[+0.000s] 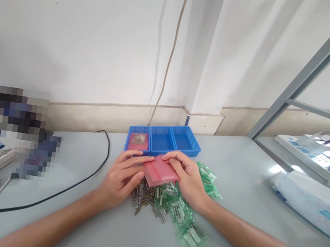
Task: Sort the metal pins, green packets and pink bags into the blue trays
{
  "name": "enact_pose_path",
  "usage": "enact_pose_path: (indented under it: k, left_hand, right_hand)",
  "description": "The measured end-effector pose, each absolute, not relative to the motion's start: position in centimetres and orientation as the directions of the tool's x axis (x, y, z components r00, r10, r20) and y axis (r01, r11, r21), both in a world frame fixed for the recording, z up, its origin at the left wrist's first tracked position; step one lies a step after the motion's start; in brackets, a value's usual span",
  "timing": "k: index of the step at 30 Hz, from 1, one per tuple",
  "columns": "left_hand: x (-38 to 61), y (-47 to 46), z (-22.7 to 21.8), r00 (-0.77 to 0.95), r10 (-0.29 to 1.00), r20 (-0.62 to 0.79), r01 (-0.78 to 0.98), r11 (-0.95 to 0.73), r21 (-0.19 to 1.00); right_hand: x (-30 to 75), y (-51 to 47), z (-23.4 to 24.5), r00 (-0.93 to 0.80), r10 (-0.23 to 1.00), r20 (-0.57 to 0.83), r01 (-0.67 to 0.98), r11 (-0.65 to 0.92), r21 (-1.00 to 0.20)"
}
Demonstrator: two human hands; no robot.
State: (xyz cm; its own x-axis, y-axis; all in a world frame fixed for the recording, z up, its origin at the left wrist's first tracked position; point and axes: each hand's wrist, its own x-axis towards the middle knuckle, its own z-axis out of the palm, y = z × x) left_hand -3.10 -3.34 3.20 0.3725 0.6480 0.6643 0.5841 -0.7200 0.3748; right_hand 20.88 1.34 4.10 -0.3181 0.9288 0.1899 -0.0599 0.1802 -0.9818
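Bag handling, head view: pink flat plastic bag (159, 174) is gripped by both hands low over the grey table (238, 170).
Left hand (122, 179) is closed on the left edge, and right hand (186, 177) is curled over the right side. The bag is held above small loose metal pins (142, 198), beside green clear plastic packets (188, 221), before the blue three-compartment plastic tray (162, 139). Step judged: mouth being parted. A steady two-sided pinch is called for.

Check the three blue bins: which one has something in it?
The leftmost blue bin, nearest the left hand: a pink packet lies inside it. The middle bin and right bin show only bare blue floors.
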Motion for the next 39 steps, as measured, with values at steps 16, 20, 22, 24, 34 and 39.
enact_pose_path:
  k: [16, 20, 22, 24, 34, 39]
  left_hand:
    - [-2.6, -3.0, 2.2, 0.307, 0.667, 0.679, 0.604, -0.688, 0.403]
    - [-2.8, -3.0, 2.0, 0.292, 0.677, 0.676, 0.600, -0.679, 0.422]
    - [-2.8, -3.0, 2.0, 0.286, 0.672, 0.683, 0.592, -0.684, 0.426]
    - [-2.9, -3.0, 2.0, 0.278, 0.668, 0.690, 0.585, -0.688, 0.430]
    - [-3.0, -2.9, 2.2, 0.186, 0.699, 0.691, 0.576, -0.647, 0.500]
    - [-3.0, -3.0, 2.4, 0.082, 0.811, 0.579, 0.581, -0.511, 0.633]
  right_hand:
    - [20.9, 1.5, 3.6, -0.318, 0.930, 0.186, 0.009, 0.199, -0.980]
    - [21.1, 1.7, 3.3, -0.338, 0.926, 0.171, -0.001, 0.181, -0.983]
    - [21.1, 1.7, 3.3, -0.342, 0.924, 0.172, -0.003, 0.182, -0.983]
    - [21.1, 1.7, 3.3, -0.343, 0.923, 0.176, -0.003, 0.186, -0.982]
    - [21.0, 1.7, 3.5, -0.329, 0.916, 0.228, 0.057, 0.261, -0.964]
    - [21.1, 1.2, 4.0, -0.400, 0.868, 0.294, 0.089, 0.356, -0.930]
